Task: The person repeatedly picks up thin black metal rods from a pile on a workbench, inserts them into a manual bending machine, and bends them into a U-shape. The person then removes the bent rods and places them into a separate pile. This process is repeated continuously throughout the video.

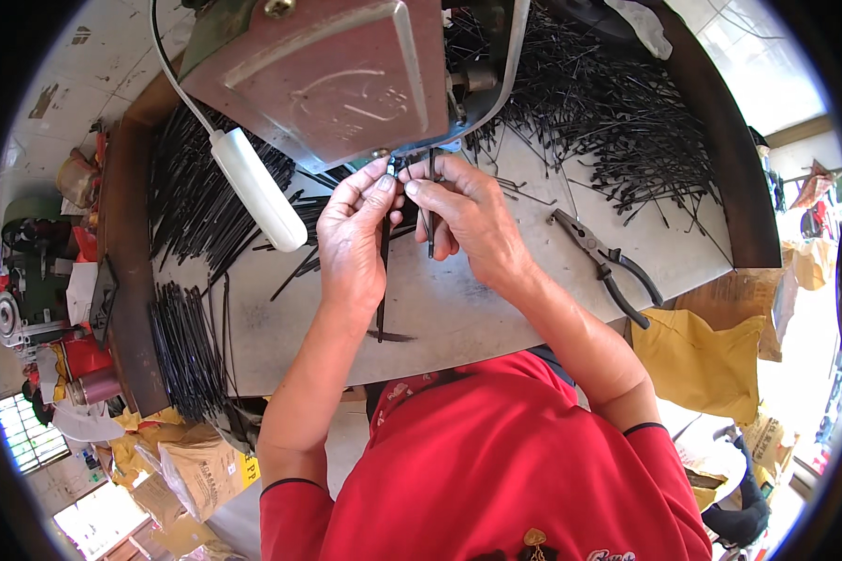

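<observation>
Both my hands are close together at the lower edge of a machine with a reddish-brown metal cover (337, 89). My left hand (354, 241) is closed, pinching a thin black rod (383, 294) whose lower part hangs toward the table's front edge. Its upper end sits between the fingertips of both hands, where a small bright piece shows, too small to name. My right hand (477, 220) is closed too. Another slim black rod (430, 245) passes through its fingers and sticks out below them.
A white tube lamp (260, 192) hangs left of my hands. Pliers (601, 260) with black handles lie to the right on the metal table (505, 323). Heaps of black rods lie at the left (192, 201) and far right (617, 122). A raised brown rim (734, 178) borders the table.
</observation>
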The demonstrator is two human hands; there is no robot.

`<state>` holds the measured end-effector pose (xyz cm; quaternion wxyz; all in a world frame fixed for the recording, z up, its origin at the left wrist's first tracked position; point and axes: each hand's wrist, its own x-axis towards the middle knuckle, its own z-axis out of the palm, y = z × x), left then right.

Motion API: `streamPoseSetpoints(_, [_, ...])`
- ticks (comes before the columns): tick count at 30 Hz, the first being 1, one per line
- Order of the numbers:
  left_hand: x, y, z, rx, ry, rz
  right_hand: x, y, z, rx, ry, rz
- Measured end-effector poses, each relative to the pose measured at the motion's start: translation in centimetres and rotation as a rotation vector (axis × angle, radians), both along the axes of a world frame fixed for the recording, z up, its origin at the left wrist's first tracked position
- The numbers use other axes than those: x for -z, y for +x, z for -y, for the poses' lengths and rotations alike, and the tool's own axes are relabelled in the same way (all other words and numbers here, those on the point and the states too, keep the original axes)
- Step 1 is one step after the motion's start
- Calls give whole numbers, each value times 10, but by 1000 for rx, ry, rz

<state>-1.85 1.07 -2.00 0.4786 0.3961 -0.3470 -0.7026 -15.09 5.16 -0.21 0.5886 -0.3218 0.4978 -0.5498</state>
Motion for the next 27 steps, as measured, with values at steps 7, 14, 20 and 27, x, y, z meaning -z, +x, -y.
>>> streamPoseSetpoints(7, [8,-5,-5,-52,-12,-40,5,2,1,-1,-12,-65])
streamPoseSetpoints(14, [6,-8,-6,-74,40,-56,6,2,0,12,-36,-158])
streamPoseSetpoints(20, [2,-8,-6,-78,56,-54,5,2,0,18,-42,-118])
streamPoseSetpoints(27, [5,-9,-5,-82,2,-41,8,3,2,41,-57,-143])
